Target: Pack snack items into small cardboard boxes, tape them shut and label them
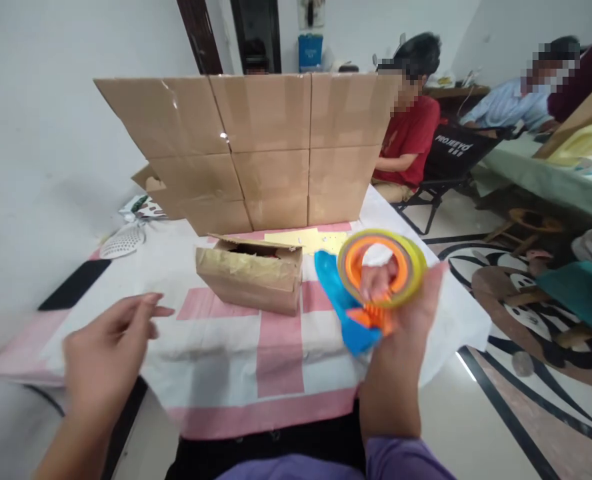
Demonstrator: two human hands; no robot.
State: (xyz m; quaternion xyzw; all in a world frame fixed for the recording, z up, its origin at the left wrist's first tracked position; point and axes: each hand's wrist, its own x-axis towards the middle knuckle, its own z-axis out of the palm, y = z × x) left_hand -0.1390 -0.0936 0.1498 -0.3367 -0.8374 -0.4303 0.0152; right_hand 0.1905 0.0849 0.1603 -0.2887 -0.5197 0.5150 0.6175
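My right hand (401, 320) is raised over the table's right side, closed on a stack of plastic rings (376, 252), yellow-green outside and orange inside, with a blue piece (343, 303) and an orange toothed piece (371, 317) below them. My fingers show through the ring's hole. My left hand (109, 340) hovers open above the pink and white checked cloth (276, 347), holding nothing. A small open cardboard box (251, 270) lies between my hands, nearer the middle.
A tall cardboard screen (256, 147) stands across the table's far side. A yellow sheet (296, 239) lies before it. A white perforated object (123, 241) rests at the far left. Two seated people (411, 133) work at the right beyond the table.
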